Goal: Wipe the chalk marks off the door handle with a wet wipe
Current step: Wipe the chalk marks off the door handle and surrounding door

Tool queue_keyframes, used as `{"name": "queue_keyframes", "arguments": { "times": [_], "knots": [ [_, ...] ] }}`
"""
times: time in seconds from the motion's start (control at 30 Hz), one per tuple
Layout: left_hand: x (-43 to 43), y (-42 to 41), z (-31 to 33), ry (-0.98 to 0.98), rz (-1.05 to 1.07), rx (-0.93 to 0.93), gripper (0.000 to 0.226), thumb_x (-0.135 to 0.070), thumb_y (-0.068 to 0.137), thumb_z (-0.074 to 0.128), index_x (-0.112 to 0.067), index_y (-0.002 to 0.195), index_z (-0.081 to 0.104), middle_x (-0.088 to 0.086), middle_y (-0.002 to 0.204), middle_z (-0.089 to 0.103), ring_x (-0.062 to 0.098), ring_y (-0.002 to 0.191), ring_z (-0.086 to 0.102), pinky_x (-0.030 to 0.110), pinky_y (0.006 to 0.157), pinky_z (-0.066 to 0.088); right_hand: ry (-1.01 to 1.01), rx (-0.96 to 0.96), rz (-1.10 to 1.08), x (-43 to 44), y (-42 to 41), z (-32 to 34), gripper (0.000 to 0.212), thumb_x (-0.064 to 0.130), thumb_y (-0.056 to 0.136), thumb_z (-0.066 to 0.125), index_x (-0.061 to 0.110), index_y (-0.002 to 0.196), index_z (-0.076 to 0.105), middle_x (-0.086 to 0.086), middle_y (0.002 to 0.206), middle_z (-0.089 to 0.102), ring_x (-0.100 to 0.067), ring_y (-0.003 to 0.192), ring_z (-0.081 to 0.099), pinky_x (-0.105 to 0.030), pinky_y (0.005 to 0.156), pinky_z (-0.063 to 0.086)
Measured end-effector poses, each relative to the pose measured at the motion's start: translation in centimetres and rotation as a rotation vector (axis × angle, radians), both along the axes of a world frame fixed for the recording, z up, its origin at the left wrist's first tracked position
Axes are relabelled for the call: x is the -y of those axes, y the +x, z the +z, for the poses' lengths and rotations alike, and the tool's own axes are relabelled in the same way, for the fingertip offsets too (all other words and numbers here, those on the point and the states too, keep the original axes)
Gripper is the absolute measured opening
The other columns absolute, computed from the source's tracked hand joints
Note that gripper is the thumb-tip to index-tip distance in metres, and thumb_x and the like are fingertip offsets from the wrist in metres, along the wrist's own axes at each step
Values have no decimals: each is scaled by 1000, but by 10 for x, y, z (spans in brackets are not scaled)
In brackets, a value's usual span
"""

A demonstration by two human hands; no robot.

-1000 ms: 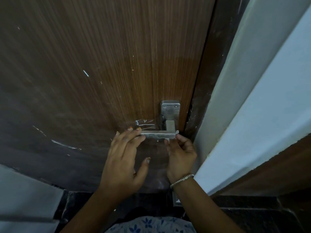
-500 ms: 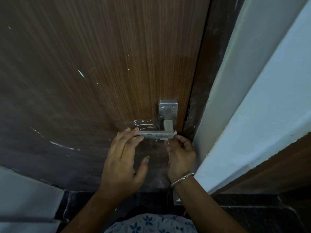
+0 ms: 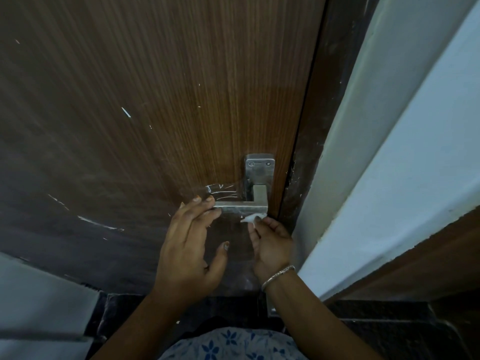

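Since the camera looked down from the head, the closest thing was a blue-flowered garment [image 3: 228,344] at the bottom edge, with both forearms reaching up from it toward the door [image 3: 155,100].

The right wrist had a thin metal bracelet [image 3: 278,275]. Just past it, the right hand [image 3: 270,242] was curled, its fingertips pinching a small wad of white wet wipe [image 3: 250,218]. The wipe sat right under the door handle [image 3: 241,207], touching or nearly touching its underside at the hinge-side end, so my guess is the bottom face of the lever was being scrubbed.

The left hand [image 3: 187,245] was open and gripped nothing. Its fingers were laid out fairly straight on the free end of the lever, with the thumb splayed well apart below. That looked to me like bracing, so the lever wouldn't dip while the other hand rubbed.

Beyond the lever was the metal backplate [image 3: 259,167] with two screws. Left of it, on the wood just above the lever, were white chalk marks [image 3: 220,190], scratchy and not yet cleaned. I couldn't tell if any chalk was left on the metal itself.

Further up, the door had a few stray white flecks. To the right ran the dark door frame [image 3: 319,126], then the pale wall [image 3: 415,152].
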State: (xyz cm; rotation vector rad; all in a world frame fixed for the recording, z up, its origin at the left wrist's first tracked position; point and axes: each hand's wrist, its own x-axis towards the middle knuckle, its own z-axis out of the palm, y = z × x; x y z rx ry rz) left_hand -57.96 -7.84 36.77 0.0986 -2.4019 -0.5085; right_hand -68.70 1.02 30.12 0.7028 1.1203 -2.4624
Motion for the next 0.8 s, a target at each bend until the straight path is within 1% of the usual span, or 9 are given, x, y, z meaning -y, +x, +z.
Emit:
{"name": "queue_keyframes", "arguments": {
  "times": [0.17,0.27,0.33,0.4,0.5,0.57,0.63,0.73,0.8],
  "knots": [
    [1,7,-2,101,-10,-16,44,-24,78,57,-12,118,47,4,131,47,13,132,34,38,113,23,-16,-58,15,5,2,4,14,-11,82,60,3,82,61,-11,89,65,-19,84,64,-16,59,54],
    [-1,14,-8,185,19,-49,45,-23,78,58,-11,119,45,4,135,41,15,134,33,28,111,28,-2,31,32,4,4,-4,10,-9,84,58,0,86,62,-12,91,63,-23,89,61,-18,59,56],
    [-2,18,-12,241,37,-47,49,-25,77,58,-12,122,42,-4,137,34,7,133,31,17,107,29,14,83,67,3,6,-6,11,-8,85,58,-3,94,62,-12,94,62,-22,90,60,-19,62,55],
    [-1,21,-15,300,53,-31,52,-26,76,58,-12,124,40,-4,135,35,-3,131,30,10,104,27,-17,101,86,5,7,-2,14,-7,85,58,-5,99,61,-12,94,63,-20,90,61,-18,60,55],
    [1,24,-20,321,65,15,54,-26,77,60,-13,125,40,2,132,39,-9,128,29,6,101,27,-114,56,103,9,7,10,9,-8,84,59,-1,89,62,-11,90,65,-18,86,64,-18,59,55],
    [3,25,-22,313,67,38,56,-21,76,63,-13,125,39,3,131,39,-7,126,32,6,101,27,-159,10,112,13,6,16,12,-9,84,58,1,85,63,-9,86,67,-18,85,64,-20,62,55],
    [4,27,-23,305,73,53,56,-18,75,64,-15,125,39,4,130,40,-4,125,33,6,101,27,-152,-10,104,14,6,16,13,-9,85,57,3,84,64,-8,84,67,-17,84,64,-20,63,56],
    [5,29,-24,310,72,68,55,-18,76,65,-13,125,40,3,130,40,-12,124,30,3,100,25,-97,24,84,15,9,6,13,-9,85,58,4,81,61,-9,87,64,-16,83,63,-19,62,56],
    [6,31,-25,324,77,90,54,-16,76,65,-10,125,42,2,130,40,-11,123,31,2,99,25,-82,39,113,12,10,-3,17,-9,88,53,4,79,59,-7,87,61,-16,85,60,-22,71,57]
  ]
}}
